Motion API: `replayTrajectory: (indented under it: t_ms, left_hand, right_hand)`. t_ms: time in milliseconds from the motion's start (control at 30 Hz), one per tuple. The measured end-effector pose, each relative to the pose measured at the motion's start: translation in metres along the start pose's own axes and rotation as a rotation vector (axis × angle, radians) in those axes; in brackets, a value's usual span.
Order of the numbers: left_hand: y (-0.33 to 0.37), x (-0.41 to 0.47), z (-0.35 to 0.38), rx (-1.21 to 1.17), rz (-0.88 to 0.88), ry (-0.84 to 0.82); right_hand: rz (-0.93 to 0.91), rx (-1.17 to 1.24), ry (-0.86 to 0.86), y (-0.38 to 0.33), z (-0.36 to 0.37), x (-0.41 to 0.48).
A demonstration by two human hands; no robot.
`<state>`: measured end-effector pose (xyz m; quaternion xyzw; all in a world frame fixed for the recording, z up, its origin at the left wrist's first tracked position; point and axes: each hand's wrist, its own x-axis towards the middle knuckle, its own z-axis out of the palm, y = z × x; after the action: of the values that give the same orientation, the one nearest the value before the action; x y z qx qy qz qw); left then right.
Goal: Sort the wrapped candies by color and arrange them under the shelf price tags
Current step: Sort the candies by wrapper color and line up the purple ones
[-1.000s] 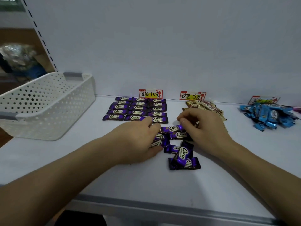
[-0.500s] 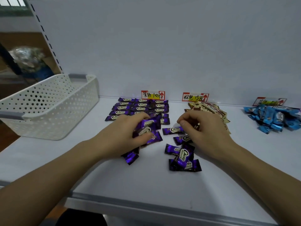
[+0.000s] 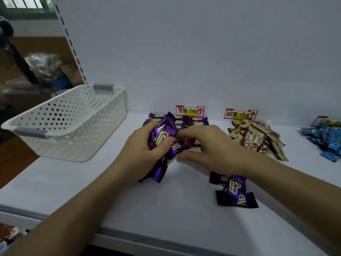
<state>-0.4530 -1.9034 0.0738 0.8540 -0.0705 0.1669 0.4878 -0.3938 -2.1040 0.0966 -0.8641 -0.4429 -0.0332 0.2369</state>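
Left grip (image 3: 145, 154) clutches purple candies (image 3: 163, 131); right grip (image 3: 212, 145) touches them, hold unclear; bare shelf (image 3: 166, 209) toward front edge.

White shelf back panel (image 3: 203, 52), window (image 3: 24, 2) upper-left.

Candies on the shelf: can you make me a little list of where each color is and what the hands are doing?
Left hand: grips a bunch of purple candies
Right hand: fingertips at that bunch; grip unclear
Purple rows: under the left price tag
Loose purple candies: nearer the shelf front, beside the right forearm
Brown pile: under the middle price tag
Blue pile: far right
Basket: white, at left
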Motion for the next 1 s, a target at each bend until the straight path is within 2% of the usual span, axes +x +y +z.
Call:
replayTrajectory:
  t_ms: [100,200,367,467,567,667,833,933,1000]
  left_hand:
    - [0.003,-0.001,-0.002,-0.126,-0.016,0.018]
    - [0.005,0.001,-0.002,-0.199,-0.048,0.045]
    - [0.003,-0.001,-0.005,-0.222,-0.124,0.078]
    - [0.001,-0.002,-0.012,0.093,-0.065,0.09]
    - [0.002,-0.007,-0.019,0.317,-0.025,0.055]
    - [-0.007,-0.016,-0.019,0.632,0.089,-0.021]
    - [-0.006,-0.024,-0.015,0.865,0.124,-0.031]
    - [-0.007,-0.034,0.0,1.114,0.135,0.054]
    - [-0.009,-0.039,0.01,1.181,0.101,0.076]
  right_hand:
    - [0.047,0.1,0.031,0.001,0.011,0.006]
    - [0.052,0.195,0.168,0.003,0.013,0.002]
    - [0.125,0.122,0.186,0.008,0.008,-0.011]
    - [0.173,0.152,0.138,0.007,0.007,-0.016]
    - [0.242,0.386,0.174,0.007,0.005,-0.015]
    - [0.315,0.643,0.262,0.002,0.004,-0.013]
    - [0.516,1.029,0.348,-0.002,0.004,-0.01]
    - [0.584,1.173,0.365,-0.002,0.002,-0.007]
    - [0.597,1.223,0.371,-0.002,0.002,-0.006]
